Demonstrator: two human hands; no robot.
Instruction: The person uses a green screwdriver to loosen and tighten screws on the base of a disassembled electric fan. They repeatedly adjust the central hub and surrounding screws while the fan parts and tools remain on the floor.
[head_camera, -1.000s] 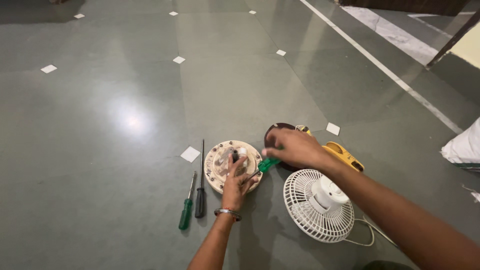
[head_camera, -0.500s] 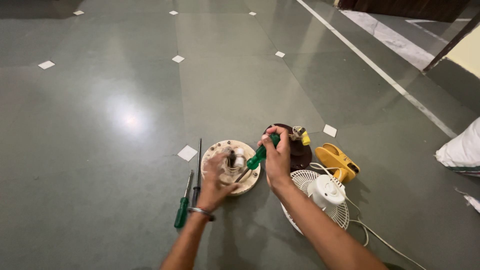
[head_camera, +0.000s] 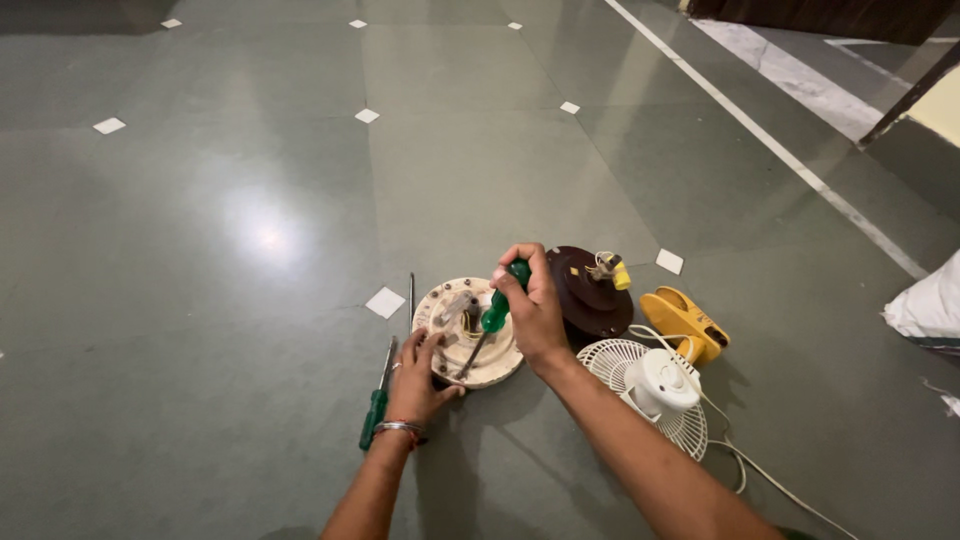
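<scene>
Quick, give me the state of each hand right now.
Left hand: open, fingers resting on the edge of the round cream motor housing.
Right hand: closed around the green-handled screwdriver, tip down on the housing.

the right hand (head_camera: 535, 308) grips a green-handled screwdriver (head_camera: 487, 318), its tip down on a round cream motor housing (head_camera: 467, 333); the left hand (head_camera: 417, 382) steadies the housing's near edge; a second green screwdriver (head_camera: 375, 412) lies on the grey floor (head_camera: 200, 300); a small white fan (head_camera: 655, 390) sits to the right.
</scene>
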